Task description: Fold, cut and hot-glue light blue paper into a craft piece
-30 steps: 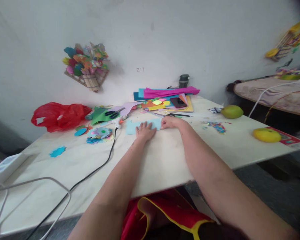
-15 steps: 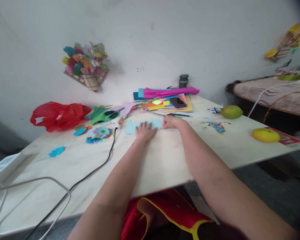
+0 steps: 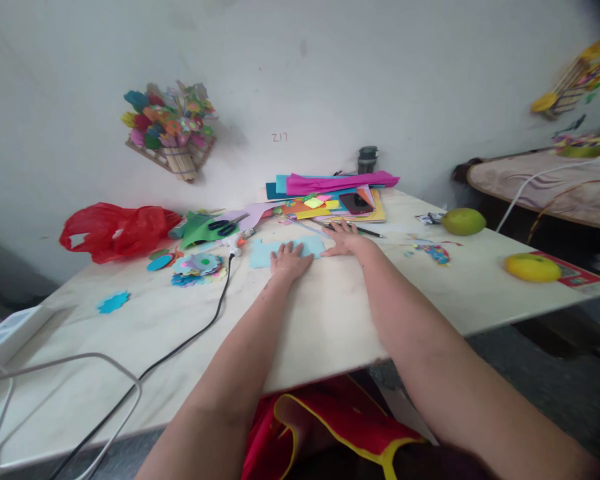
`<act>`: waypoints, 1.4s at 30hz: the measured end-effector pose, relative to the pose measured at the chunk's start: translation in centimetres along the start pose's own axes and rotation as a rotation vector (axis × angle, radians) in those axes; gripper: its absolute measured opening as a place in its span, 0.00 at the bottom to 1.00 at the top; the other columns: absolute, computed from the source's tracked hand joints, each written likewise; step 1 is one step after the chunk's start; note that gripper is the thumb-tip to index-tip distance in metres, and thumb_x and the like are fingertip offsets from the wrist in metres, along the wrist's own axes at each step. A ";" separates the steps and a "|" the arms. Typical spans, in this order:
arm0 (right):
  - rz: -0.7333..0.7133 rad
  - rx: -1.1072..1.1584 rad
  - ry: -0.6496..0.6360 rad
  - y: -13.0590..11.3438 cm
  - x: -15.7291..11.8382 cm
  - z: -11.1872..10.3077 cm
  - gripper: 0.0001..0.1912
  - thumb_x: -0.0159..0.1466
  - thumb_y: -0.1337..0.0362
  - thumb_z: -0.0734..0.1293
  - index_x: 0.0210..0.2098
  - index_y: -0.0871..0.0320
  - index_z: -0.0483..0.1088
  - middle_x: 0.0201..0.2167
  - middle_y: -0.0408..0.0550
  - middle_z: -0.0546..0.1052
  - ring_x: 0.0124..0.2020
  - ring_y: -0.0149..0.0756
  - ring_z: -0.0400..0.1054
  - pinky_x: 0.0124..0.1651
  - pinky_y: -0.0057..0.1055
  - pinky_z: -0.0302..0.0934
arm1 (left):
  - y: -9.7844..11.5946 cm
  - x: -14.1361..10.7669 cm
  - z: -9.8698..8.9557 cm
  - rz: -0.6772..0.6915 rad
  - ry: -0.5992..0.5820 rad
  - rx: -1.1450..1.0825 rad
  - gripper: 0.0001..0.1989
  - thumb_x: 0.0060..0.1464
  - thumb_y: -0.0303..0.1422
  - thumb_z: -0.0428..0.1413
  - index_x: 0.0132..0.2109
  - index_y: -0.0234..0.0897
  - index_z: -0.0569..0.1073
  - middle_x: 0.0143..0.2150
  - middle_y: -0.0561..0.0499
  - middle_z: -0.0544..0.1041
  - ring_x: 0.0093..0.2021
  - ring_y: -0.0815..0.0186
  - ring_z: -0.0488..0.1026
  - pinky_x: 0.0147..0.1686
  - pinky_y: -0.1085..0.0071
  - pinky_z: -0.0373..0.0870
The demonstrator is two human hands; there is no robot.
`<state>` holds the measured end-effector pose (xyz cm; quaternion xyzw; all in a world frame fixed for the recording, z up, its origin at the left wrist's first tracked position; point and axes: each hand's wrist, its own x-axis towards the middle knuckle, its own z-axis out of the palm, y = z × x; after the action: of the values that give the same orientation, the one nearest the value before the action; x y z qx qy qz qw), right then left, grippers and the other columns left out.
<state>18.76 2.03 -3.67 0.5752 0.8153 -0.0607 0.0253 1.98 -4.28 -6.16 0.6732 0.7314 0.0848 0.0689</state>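
Note:
A light blue sheet [image 3: 263, 254] with an uneven upper edge lies flat on the white table [image 3: 325, 320]. My left hand [image 3: 289, 260] rests on it, fingers spread. At the sheet's right edge is my right hand [image 3: 344, 240], fingers stretched apart and palm toward the tabletop. A dark pencil-like stick [image 3: 370, 232] passes by the right fingertips; whether they touch it I cannot tell. Left of the sheet lies a white glue gun [image 3: 235, 244] with an orange tip. Black-handled scissors [image 3: 224, 228] rest on green sheet material [image 3: 200, 229] behind it.
Flower cutouts [image 3: 200, 267] and a red plastic bag [image 3: 120, 230] are at the left. A black cord [image 3: 200, 333] crosses the front left. Coloured sheets [image 3: 340, 181] and a phone [image 3: 356, 203] lie at the back. Two mangoes, one green [image 3: 463, 221], one yellow [image 3: 533, 267], lie right.
My right hand has gone from closed fingers at the sheet's right edge to spread fingers reaching slightly farther back. The left hand stays on the sheet.

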 end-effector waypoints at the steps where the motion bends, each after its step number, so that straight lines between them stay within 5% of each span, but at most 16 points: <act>1: 0.015 0.014 -0.015 0.0 0.0 0.0 0.51 0.49 0.41 0.64 0.64 0.50 0.37 0.65 0.48 0.35 0.63 0.53 0.20 0.60 0.53 0.23 | 0.0 -0.1 -0.1 0.000 -0.002 0.002 0.34 0.49 0.55 0.38 0.61 0.50 0.53 0.66 0.54 0.46 0.65 0.60 0.38 0.60 0.52 0.35; 26: -0.054 0.073 -0.057 -1.7 -0.2 0.2 0.48 0.51 0.39 0.59 0.64 0.53 0.40 0.65 0.49 0.36 0.63 0.52 0.20 0.59 0.54 0.21 | -0.2 -0.1 0.0 0.020 0.015 -0.010 0.30 0.52 0.50 0.39 0.61 0.49 0.52 0.65 0.54 0.47 0.65 0.59 0.40 0.60 0.52 0.37; 35: 0.037 0.045 -0.033 -0.7 0.6 0.7 0.49 0.50 0.40 0.61 0.64 0.52 0.38 0.65 0.49 0.33 0.63 0.51 0.19 0.59 0.54 0.22 | -1.6 -0.5 -0.8 0.018 -0.024 0.031 0.30 0.54 0.45 0.37 0.63 0.47 0.49 0.66 0.54 0.46 0.65 0.58 0.39 0.59 0.50 0.35; 42: -0.094 0.102 0.165 -1.9 -0.1 -0.7 0.42 0.48 0.51 0.69 0.60 0.51 0.53 0.63 0.51 0.47 0.63 0.53 0.34 0.60 0.51 0.32 | -3.0 -0.6 -1.9 -0.034 -0.049 0.087 0.33 0.51 0.52 0.38 0.62 0.49 0.50 0.66 0.51 0.47 0.65 0.52 0.33 0.57 0.45 0.30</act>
<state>16.97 1.42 -2.84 0.5400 0.8365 -0.0557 -0.0740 -1.27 -5.21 -4.96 0.6650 0.7437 0.0350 0.0590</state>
